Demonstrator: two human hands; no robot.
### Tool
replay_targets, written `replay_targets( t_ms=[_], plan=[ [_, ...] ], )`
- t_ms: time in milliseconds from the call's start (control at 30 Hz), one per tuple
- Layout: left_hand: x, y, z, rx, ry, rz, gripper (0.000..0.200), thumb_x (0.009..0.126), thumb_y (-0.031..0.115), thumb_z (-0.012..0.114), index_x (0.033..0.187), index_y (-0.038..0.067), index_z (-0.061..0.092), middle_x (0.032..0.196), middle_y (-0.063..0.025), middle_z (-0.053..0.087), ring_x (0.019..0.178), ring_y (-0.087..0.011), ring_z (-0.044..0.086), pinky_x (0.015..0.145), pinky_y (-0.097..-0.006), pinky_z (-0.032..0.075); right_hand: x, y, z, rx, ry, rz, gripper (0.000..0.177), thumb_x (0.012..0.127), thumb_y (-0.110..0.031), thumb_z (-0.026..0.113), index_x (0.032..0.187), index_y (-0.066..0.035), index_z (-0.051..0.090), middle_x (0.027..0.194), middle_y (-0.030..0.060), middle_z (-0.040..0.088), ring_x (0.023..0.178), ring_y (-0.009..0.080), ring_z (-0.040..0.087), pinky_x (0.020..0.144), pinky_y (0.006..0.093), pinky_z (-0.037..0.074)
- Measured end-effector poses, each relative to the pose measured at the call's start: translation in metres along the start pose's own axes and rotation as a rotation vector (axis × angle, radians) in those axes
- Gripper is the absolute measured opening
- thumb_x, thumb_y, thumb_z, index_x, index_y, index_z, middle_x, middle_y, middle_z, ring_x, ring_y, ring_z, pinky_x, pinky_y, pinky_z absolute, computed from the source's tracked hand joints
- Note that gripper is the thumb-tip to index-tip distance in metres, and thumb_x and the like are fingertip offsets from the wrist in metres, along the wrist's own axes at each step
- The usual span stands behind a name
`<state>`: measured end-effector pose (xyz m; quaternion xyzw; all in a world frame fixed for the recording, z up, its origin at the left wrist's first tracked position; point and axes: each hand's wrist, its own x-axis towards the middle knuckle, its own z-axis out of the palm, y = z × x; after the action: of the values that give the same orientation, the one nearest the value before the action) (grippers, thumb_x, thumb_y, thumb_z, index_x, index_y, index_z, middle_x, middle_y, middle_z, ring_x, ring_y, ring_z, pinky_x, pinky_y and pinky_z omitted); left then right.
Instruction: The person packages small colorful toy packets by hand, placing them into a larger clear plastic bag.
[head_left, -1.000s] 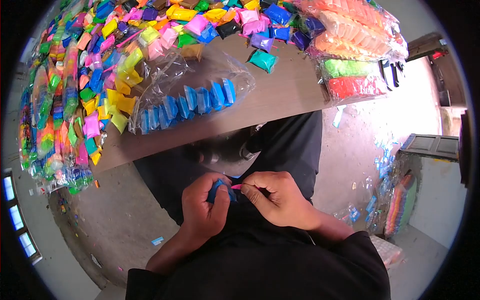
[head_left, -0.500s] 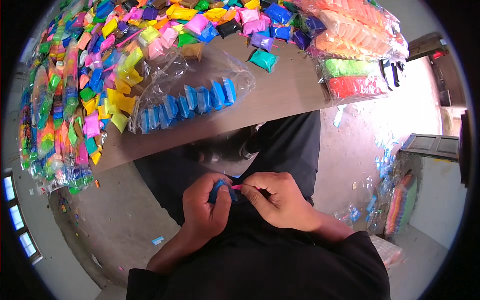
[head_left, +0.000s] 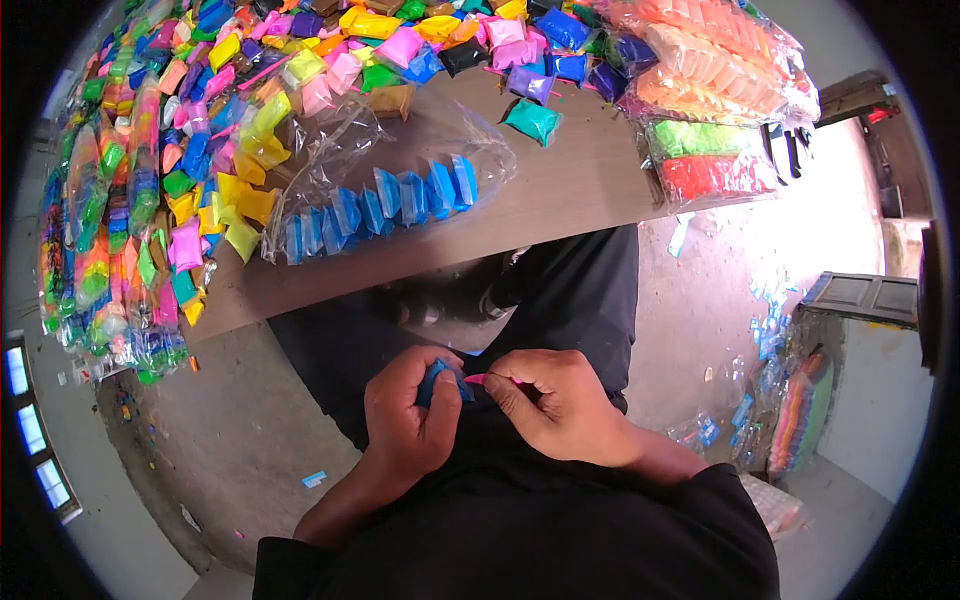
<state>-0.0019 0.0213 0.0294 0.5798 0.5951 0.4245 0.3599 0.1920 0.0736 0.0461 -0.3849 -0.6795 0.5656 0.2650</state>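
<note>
Over my lap, my left hand [head_left: 412, 412] is closed round a small blue packet [head_left: 438, 385], its thumb pressed on top and much of the packet covered by the fingers. Just to the right, my right hand [head_left: 560, 405] pinches a thin pink pointed plastic piece [head_left: 476, 379]. Its tip reaches toward the blue packet, close to its right edge, while the rest is hidden in the fingers. On the table ahead, a row of similar blue packets [head_left: 375, 210] lies on a clear plastic bag [head_left: 470, 135].
A brown table [head_left: 590, 170] stands before my knees. Many coloured packets [head_left: 400, 45] pile at its back, with filled clear bags [head_left: 140, 180] at left. Stacked orange, green and red bags [head_left: 705, 100] stand at right. Blue scraps [head_left: 770, 320] litter the floor.
The pink piece's tip and my right hand have shifted very slightly. The view has tilted a little; both hands keep their hold.
</note>
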Motion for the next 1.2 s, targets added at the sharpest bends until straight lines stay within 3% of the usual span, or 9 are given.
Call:
replay_targets(
  t_ms=[67, 133, 167, 233, 267, 433, 667, 933, 1200],
  plan=[
    [0.0, 0.001, 0.001, 0.013, 0.004, 0.014, 0.018, 0.098, 0.012, 0.053, 0.097, -0.002, 0.064, 0.076, -0.0075, 0.062, 0.064, -0.0091, 0.054, 0.056, -0.028, 0.042, 0.0, 0.001, 0.0, -0.03, -0.021, -0.005, 0.006, 0.095, 0.001, 0.064, 0.092, 0.004, 0.067, 0.077, 0.0163, 0.066, 0.066, 0.0214, 0.062, 0.06, 0.0323, 0.048],
    [0.0, 0.003, 0.001, 0.033, -0.013, -0.002, 0.016, 0.097, 0.009, 0.053, 0.097, -0.003, 0.063, 0.075, -0.008, 0.061, 0.063, -0.0101, 0.054, 0.056, -0.0288, 0.042, 0.002, 0.0, 0.004, -0.012, 0.022, -0.019, 0.008, 0.092, -0.005, 0.066, 0.087, 0.001, 0.064, 0.075, 0.0215, 0.061, 0.067, 0.0389, 0.063, 0.059, 0.0432, 0.048],
    [0.0, 0.005, 0.001, 0.033, -0.013, -0.002, 0.016, 0.097, 0.009, 0.053, 0.097, -0.003, 0.063, 0.075, -0.008, 0.061, 0.063, -0.0101, 0.054, 0.056, -0.0288, 0.042, 0.003, 0.0, 0.005, -0.012, 0.023, -0.019, 0.008, 0.092, -0.005, 0.066, 0.087, 0.001, 0.064, 0.075, 0.0215, 0.061, 0.067, 0.0389, 0.063, 0.059, 0.0432, 0.048],
    [0.0, 0.007, 0.0, 0.041, -0.042, -0.033, 0.01, 0.092, 0.006, 0.06, 0.097, -0.002, 0.064, 0.083, -0.0171, 0.066, 0.071, -0.0307, 0.067, 0.065, -0.0355, 0.052, 0.004, 0.001, 0.006, 0.032, 0.025, 0.041, 0.011, 0.095, -0.006, 0.065, 0.087, 0.002, 0.063, 0.074, 0.0222, 0.061, 0.064, 0.0386, 0.062, 0.058, 0.0415, 0.048],
    [0.0, 0.006, 0.0, 0.041, -0.042, -0.034, 0.01, 0.092, 0.006, 0.06, 0.097, -0.002, 0.064, 0.083, -0.0171, 0.066, 0.071, -0.0307, 0.067, 0.065, -0.0355, 0.052, 0.004, 0.001, 0.007, 0.033, 0.026, 0.042, 0.011, 0.095, -0.006, 0.065, 0.087, 0.002, 0.063, 0.074, 0.0222, 0.061, 0.064, 0.0386, 0.062, 0.058, 0.0415, 0.048],
    [0.0, 0.004, 0.003, 0.057, -0.008, 0.006, 0.01, 0.091, 0.005, 0.062, 0.097, -0.002, 0.064, 0.082, -0.0177, 0.065, 0.07, -0.0329, 0.066, 0.063, -0.0372, 0.052, 0.005, 0.005, 0.01, 0.156, -0.006, 0.194, 0.016, 0.099, -0.009, 0.063, 0.089, 0.003, 0.063, 0.068, 0.0191, 0.056, 0.057, 0.0172, 0.052, 0.055, 0.0361, 0.045],
    [-0.001, 0.003, 0.005, 0.091, -0.013, 0.03, 0.01, 0.091, 0.005, 0.062, 0.098, -0.003, 0.064, 0.081, -0.0175, 0.064, 0.068, -0.0338, 0.065, 0.061, -0.0377, 0.051, 0.006, 0.009, 0.018, 0.22, 0.025, 0.214, 0.015, 0.099, -0.009, 0.063, 0.089, 0.003, 0.063, 0.068, 0.0184, 0.056, 0.059, 0.0128, 0.049, 0.056, 0.0339, 0.045],
    [0.0, 0.004, 0.005, 0.149, 0.0, 0.058, 0.009, 0.092, 0.005, 0.061, 0.097, -0.002, 0.064, 0.081, -0.0173, 0.065, 0.07, -0.0346, 0.066, 0.062, -0.038, 0.052, 0.005, 0.016, 0.018, -0.177, 0.09, -0.202, 0.008, 0.089, -0.004, 0.069, 0.096, 0.001, 0.068, 0.081, 0.0185, 0.066, 0.068, 0.0354, 0.065, 0.061, 0.0418, 0.053],
    [0.0, 0.006, 0.003, 0.144, 0.017, 0.062, 0.007, 0.094, 0.004, 0.06, 0.094, -0.002, 0.064, 0.08, -0.0166, 0.064, 0.069, -0.035, 0.065, 0.06, -0.0391, 0.05, 0.013, 0.034, 0.023, -0.266, 0.187, -0.456, 0.012, 0.082, 0.003, 0.073, 0.094, 0.004, 0.071, 0.077, 0.0141, 0.068, 0.063, 0.0284, 0.067, 0.057, 0.0367, 0.055]
  ],
)
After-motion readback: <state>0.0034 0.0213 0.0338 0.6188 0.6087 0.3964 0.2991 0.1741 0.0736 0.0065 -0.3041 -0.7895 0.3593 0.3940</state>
